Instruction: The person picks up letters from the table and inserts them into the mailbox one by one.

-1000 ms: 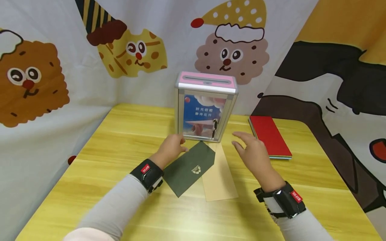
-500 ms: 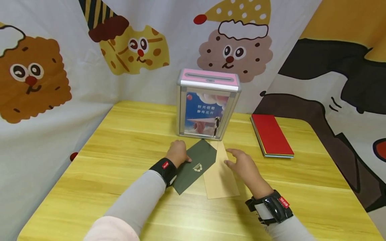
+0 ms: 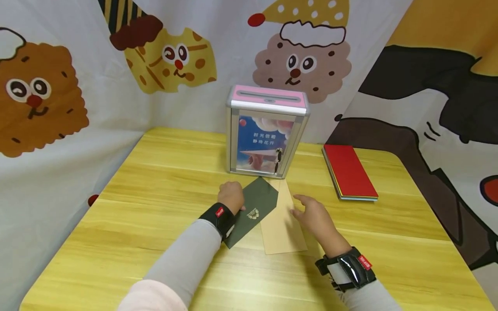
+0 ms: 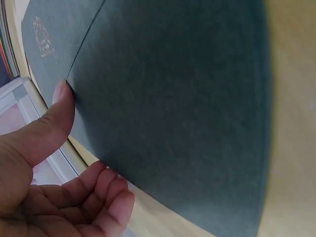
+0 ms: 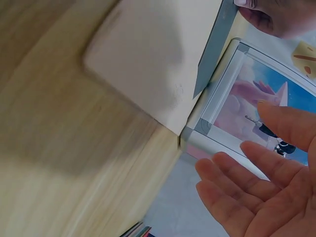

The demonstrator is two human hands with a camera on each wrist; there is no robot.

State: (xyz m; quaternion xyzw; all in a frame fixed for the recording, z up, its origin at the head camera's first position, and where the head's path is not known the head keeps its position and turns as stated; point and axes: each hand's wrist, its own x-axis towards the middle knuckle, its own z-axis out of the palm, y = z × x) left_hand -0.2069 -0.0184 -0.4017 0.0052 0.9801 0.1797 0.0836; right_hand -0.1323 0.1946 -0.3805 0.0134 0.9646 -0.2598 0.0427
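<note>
1. Beneath the thumb of the left hand (image 3: 231, 196) lies the dark green envelope (image 3: 256, 203), on the counter (image 3: 175, 172). I see its pointed end ahead and to the right of that hand, and its gold emblem (image 3: 253, 214) just right of the fingers.
2. I read the left hand as lightly pinching the dark green envelope: the thumb rests on its face, where a seam line meets the thumb tip, and the curled fingertips meet its long edge. How far they reach underneath, I cannot tell.
3. The right hand (image 3: 314, 215) holds nothing that I can see; thumb and fingers stand apart. Just left of it lies the beige paper (image 3: 283, 229), partly covered by the dark green envelope.
4. Both pieces look light and fairly stiff to me, easily creased, perhaps a little slippery where they overlap.
5. I would grip the dark green envelope by the long edge at the left hand, thumb above and fingers below, without squeezing the corners. For the beige paper, I favour the exposed edge nearest the right hand.
6. Beyond both hands stands the slotted box (image 3: 268, 134), upright; ahead and right of the right hand lies the red-topped stack (image 3: 352, 172).
</note>
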